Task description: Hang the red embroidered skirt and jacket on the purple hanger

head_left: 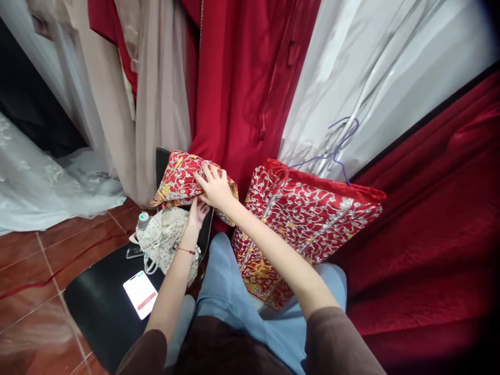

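A folded red garment (180, 177) with silver and gold embroidery rests on top of the black chair back. My right hand (214, 186) lies on it with the fingers spread, pressing on the right part of the cloth. Just below, my left hand (198, 212) grips the lower edge of the same garment, palm turned up and fingers curled. Part of its grip is hidden by the cloth and by my right hand. Over my legs hangs a second embroidered red garment (308, 219), on a purple hanger (334, 153); neither hand touches it.
On the black chair seat (97, 307) lie a phone (140, 295) with a lit screen and a spotted white cloth bag (166, 234), with a bottle (143, 220) beside it. Red drapes (242, 78) and white gowns (332, 67) hang close ahead. A red cord crosses the tiled floor (31, 312).
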A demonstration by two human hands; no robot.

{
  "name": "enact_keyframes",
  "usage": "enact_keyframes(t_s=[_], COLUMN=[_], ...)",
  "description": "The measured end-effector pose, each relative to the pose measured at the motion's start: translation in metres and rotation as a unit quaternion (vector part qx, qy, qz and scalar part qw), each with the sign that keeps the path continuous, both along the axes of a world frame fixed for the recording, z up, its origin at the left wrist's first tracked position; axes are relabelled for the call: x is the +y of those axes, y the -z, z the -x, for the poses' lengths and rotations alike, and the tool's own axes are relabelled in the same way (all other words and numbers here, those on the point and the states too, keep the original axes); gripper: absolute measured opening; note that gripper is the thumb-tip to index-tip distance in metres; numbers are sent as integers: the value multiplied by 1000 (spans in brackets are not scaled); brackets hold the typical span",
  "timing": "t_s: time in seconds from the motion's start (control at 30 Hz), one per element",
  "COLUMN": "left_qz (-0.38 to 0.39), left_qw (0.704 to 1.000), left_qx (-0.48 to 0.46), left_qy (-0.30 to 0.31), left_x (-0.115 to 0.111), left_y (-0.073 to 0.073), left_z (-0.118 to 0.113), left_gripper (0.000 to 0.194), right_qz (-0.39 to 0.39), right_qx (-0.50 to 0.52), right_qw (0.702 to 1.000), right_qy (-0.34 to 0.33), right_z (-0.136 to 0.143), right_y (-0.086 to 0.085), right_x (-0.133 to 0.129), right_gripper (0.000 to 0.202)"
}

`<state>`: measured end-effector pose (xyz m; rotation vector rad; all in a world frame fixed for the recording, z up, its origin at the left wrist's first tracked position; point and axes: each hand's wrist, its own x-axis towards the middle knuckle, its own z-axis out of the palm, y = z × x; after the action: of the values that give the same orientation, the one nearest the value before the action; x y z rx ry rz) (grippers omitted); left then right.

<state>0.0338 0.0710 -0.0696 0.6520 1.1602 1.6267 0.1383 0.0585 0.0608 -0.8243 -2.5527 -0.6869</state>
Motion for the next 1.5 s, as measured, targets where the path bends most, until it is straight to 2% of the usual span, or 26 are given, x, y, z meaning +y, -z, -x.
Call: enact_keyframes(t_s=[0.07, 0.13, 0.23, 0.33, 0.43, 0.5, 0.57, 0.63, 0.73, 0.83, 0.93, 1.0, 1.07, 1.13, 1.2, 1.27, 1.37, 1.43, 1.5], left_qz=[-37, -71, -114, -182, -241, -269, -288, -287, -238, -171, -136, -139, -146, -150, -148, -146, -142, -155, -190], left_qw=[995, 984, 965, 942, 936, 933, 933, 943, 953, 926, 892, 877, 858, 834, 809, 791, 782, 777, 766], left_qx=[-4, 6, 44, 84, 86, 81, 86, 103, 188, 337, 429, 455, 486, 523, 560, 587, 602, 607, 614], left_qy=[-93, -164, -232, -268, -243, -226, -198, -136, -22, -16, -52, -67, -83, -95, -100, -96, -77, -53, -6], left_x=[1, -1, -8, -19, -28, -28, -22, -11, 10, 35, 57, 69, 76, 82, 89, 97, 107, 107, 100], left_y=[2, -1, -13, -34, -64, -89, -114, -136, -157, -164, -170, -175, -182, -188, -192, -191, -187, -186, -189], left_z=[2, 4, 7, 9, 5, -3, -14, -26, -40, -44, -46, -48, -54, -60, -68, -76, -93, -110, -128], left_gripper=[37, 34, 35, 38, 41, 46, 50, 50, 42, 23, 17, 20, 23, 24, 26, 27, 27, 28, 29], right_qz=[18, 43, 94, 127, 139, 145, 150, 149, 142, 160, 165, 106, 55, 74, 115, 125, 127, 140, 144], right_qx=[-30, -33, 36, 141, 201, 214, 198, 152, 95, 67, 61, 96, 116, 87, 52, 52, 70, 67, 77], right_qw=[999, 999, 993, 973, 963, 963, 968, 977, 984, 984, 984, 986, 976, 962, 955, 962, 975, 982, 986], right_qy=[-4, 6, 62, 130, 115, 80, 46, 34, 58, 50, 37, 84, 175, 248, 266, 238, 169, 111, 36], right_z=[17, 23, 17, -5, -35, -51, -59, -63, -66, -79, -104, -123, -140, -155, -166, -173, -178, -182, -193], right_y=[2, -5, -29, -57, -74, -77, -72, -62, -47, -45, -59, -69, -76, -76, -73, -70, -72, -77, -83], right_x=[14, 23, 28, 29, 29, 26, 21, 15, 10, 14, 29, 46, 63, 75, 75, 61, 25, 5, -4], right_gripper=[49, 41, 42, 42, 41, 41, 38, 35, 32, 32, 44, 45, 42, 48, 50, 48, 48, 43, 37])
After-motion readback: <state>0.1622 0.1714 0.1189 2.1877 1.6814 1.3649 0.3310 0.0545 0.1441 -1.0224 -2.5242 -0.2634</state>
